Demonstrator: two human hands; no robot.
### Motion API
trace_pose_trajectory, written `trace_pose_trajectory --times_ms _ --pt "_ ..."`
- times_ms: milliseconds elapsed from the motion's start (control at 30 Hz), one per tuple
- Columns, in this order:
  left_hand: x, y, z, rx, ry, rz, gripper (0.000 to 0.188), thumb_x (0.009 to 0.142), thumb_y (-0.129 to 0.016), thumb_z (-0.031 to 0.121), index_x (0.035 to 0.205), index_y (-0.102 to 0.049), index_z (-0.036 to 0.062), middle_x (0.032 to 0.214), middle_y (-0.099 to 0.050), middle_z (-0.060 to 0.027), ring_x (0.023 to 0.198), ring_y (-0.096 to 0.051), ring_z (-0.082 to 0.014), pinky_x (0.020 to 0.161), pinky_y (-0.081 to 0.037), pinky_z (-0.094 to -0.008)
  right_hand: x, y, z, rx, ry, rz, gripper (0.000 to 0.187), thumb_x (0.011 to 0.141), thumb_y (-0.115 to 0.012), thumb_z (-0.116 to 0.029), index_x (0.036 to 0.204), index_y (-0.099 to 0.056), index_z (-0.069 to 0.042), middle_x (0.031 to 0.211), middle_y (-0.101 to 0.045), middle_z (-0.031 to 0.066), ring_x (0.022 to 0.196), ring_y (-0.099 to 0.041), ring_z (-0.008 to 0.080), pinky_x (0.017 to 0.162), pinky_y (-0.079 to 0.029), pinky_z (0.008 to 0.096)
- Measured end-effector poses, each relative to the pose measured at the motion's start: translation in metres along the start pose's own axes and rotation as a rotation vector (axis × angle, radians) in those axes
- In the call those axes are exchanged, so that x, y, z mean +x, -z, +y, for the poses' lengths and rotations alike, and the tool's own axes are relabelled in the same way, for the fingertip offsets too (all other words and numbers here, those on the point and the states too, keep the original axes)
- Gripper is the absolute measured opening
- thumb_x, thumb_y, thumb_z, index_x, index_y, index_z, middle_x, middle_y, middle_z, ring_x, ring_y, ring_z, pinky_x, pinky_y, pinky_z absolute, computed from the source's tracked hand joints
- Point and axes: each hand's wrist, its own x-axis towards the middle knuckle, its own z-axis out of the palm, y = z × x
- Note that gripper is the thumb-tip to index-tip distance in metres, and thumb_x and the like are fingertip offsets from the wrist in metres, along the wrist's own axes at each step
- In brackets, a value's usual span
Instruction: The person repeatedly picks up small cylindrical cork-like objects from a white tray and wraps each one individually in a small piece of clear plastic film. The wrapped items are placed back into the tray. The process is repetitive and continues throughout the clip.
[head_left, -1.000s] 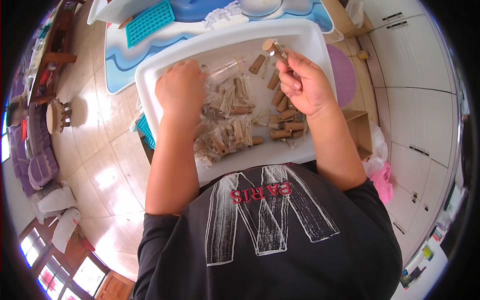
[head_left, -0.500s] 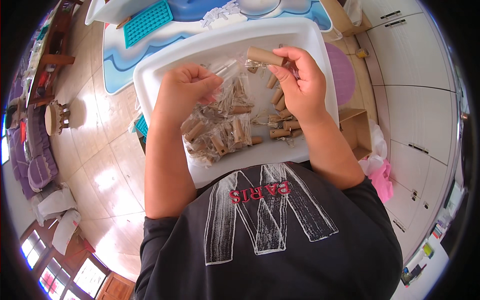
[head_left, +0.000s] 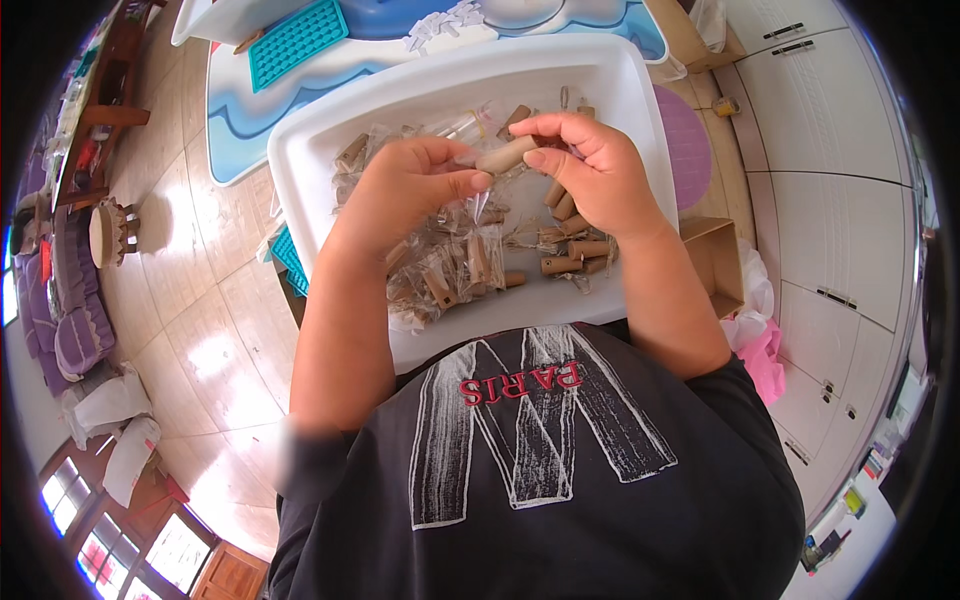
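My right hand (head_left: 592, 168) grips a brown cardboard-coloured tube (head_left: 507, 156) near its right end, between thumb and fingers. The tube tilts, its left end lower. My left hand (head_left: 412, 188) is closed in a pinch on a small clear plastic bag (head_left: 481, 204), right at the tube's left end. Whether that end is inside the bag, I cannot tell. Both hands are above a white plastic tub (head_left: 290, 150). Below my left hand lies a heap of bagged tubes (head_left: 470, 265); loose tubes with thin wires (head_left: 565, 258) lie below my right.
Beyond the tub is a blue and white table (head_left: 235, 125) with a teal silicone mould (head_left: 297, 45) and a pile of white strips (head_left: 445, 25). A cardboard box (head_left: 712, 262) stands right of the tub, near white cabinets (head_left: 820, 110). A round stool (head_left: 115, 235) is at left.
My right hand has brought the tube left and down, turning it to tilt the other way. My left hand has shifted right with the bag, so the two meet.
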Motion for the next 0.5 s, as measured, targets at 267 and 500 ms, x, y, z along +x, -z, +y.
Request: trace_pose_trajectory --times_ms 267,500 --pt "0.005 -0.013 -0.007 -0.363 -0.038 -0.057 0.032 0.077 -0.069 0.014 0.101 -0.058 -0.0035 0.085 -0.061 -0.0048 0.076 -0.057 -0.0096 0.071 -0.046 -0.0215 0.003 0.0 0.006 0.192 -0.156 0.039 0.021 0.081 -0.064 -0.008 0.099 -0.061 0.001 0.087 -0.062 0.0029 0.079 -0.055 0.0089 0.073 -0.046 0.0219" --pt "0.01 -0.015 -0.012 -0.502 -0.027 -0.111 0.021 0.083 -0.06 0.009 0.102 -0.055 0.0003 0.095 -0.059 -0.0045 0.086 -0.058 -0.0129 0.08 -0.049 -0.0287 0.001 -0.007 0.008 0.02 -0.123 0.05 0.022 0.08 -0.065 -0.007 0.101 -0.06 0.0 0.086 -0.061 0.0021 0.075 -0.054 0.0069 0.067 -0.044 0.0202"
